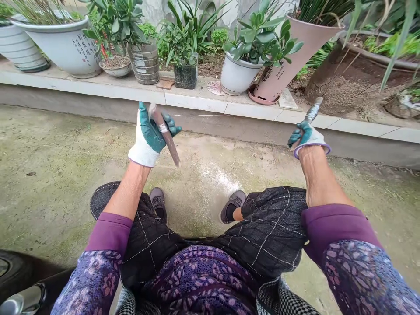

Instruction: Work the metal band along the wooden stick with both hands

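My left hand (151, 134), in a white glove with a green palm, is closed round a brown stick-like handle (167, 139) that slants down to the right. My right hand (306, 136), gloved the same way, grips a second handle (313, 110) whose pale end points up. A thin taut line (236, 114) stretches between the two handles at chest height. I am seated, knees apart, with both feet on the concrete ground below the hands.
A low tiled ledge (197, 101) runs across ahead, carrying several potted plants, among them a white pot (236, 75), a tilted pink pot (288, 57) and a dark square pot (185, 74). A dark object with a chrome part (19, 297) lies at the bottom left.
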Action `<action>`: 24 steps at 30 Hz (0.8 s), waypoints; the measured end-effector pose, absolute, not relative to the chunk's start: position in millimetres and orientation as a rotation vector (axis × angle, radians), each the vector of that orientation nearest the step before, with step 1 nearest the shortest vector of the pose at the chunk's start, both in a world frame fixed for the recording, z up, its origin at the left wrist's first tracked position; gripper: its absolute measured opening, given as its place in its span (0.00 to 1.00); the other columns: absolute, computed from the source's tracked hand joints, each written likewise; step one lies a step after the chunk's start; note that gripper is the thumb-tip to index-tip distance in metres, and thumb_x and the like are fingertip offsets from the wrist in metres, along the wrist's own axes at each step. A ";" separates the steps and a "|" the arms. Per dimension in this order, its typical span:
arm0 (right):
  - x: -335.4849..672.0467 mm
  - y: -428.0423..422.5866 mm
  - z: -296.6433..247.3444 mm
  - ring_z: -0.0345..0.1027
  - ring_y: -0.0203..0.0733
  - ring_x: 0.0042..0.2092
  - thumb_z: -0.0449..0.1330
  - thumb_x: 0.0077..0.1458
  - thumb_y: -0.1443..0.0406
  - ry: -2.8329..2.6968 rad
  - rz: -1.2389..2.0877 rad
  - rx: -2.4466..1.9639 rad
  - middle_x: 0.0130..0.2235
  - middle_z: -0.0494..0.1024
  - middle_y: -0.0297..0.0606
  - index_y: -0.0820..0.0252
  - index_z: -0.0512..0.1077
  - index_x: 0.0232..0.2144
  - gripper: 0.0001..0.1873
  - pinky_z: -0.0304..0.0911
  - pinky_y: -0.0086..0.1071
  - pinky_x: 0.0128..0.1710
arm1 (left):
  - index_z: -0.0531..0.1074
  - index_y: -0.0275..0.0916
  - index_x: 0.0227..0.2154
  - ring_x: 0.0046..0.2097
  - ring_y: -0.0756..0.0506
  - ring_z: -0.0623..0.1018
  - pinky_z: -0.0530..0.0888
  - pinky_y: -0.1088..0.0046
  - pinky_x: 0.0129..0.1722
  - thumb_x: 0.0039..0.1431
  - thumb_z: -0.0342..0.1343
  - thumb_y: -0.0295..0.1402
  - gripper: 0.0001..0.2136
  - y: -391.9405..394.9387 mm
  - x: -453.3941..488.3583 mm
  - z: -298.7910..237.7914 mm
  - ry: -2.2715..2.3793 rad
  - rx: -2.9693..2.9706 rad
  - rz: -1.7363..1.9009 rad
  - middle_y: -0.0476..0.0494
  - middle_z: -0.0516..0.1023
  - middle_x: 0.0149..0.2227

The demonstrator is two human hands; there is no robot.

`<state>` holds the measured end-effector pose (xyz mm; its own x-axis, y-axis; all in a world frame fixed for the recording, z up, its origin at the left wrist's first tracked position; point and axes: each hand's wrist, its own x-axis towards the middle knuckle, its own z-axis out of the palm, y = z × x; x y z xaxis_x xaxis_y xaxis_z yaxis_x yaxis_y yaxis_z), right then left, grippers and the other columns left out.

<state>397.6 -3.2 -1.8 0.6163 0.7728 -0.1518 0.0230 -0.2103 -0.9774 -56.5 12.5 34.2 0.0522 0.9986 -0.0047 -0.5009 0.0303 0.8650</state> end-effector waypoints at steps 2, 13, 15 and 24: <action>397.1 -5.2 0.3 0.42 0.28 0.18 0.48 0.58 0.70 -0.593 0.828 -1.582 0.19 0.52 0.23 0.54 0.53 0.24 0.12 0.43 0.29 0.20 | 0.69 0.40 0.22 0.27 0.48 0.76 0.79 0.66 0.35 0.63 0.42 0.59 0.28 10.8 -54.0 29.0 0.812 0.881 1.292 0.46 0.71 0.22; 334.4 -0.3 25.6 0.50 0.31 0.16 0.64 0.49 0.61 -0.874 0.945 -1.350 0.18 0.64 0.25 0.56 0.69 0.34 0.10 0.45 0.27 0.11 | 0.75 0.32 0.44 0.29 0.50 0.79 0.79 0.71 0.34 0.47 0.67 0.32 0.19 4.6 -47.6 10.2 0.956 1.228 0.933 0.44 0.80 0.32; 316.1 -3.5 27.0 0.51 0.30 0.16 0.65 0.49 0.60 -1.048 0.951 -1.385 0.18 0.64 0.26 0.58 0.71 0.35 0.12 0.47 0.26 0.10 | 0.73 0.34 0.50 0.28 0.51 0.79 0.80 0.69 0.35 0.51 0.65 0.33 0.22 9.6 -48.7 10.0 0.939 1.189 0.962 0.43 0.81 0.35; 269.4 -6.2 23.4 0.54 0.28 0.17 0.65 0.51 0.62 -1.506 0.858 -1.534 0.19 0.65 0.28 0.59 0.76 0.35 0.09 0.50 0.23 0.11 | 0.77 0.33 0.44 0.19 0.53 0.69 0.73 0.75 0.21 0.59 0.57 0.35 0.14 -1.1 -22.4 35.9 0.969 1.444 0.585 0.48 0.74 0.23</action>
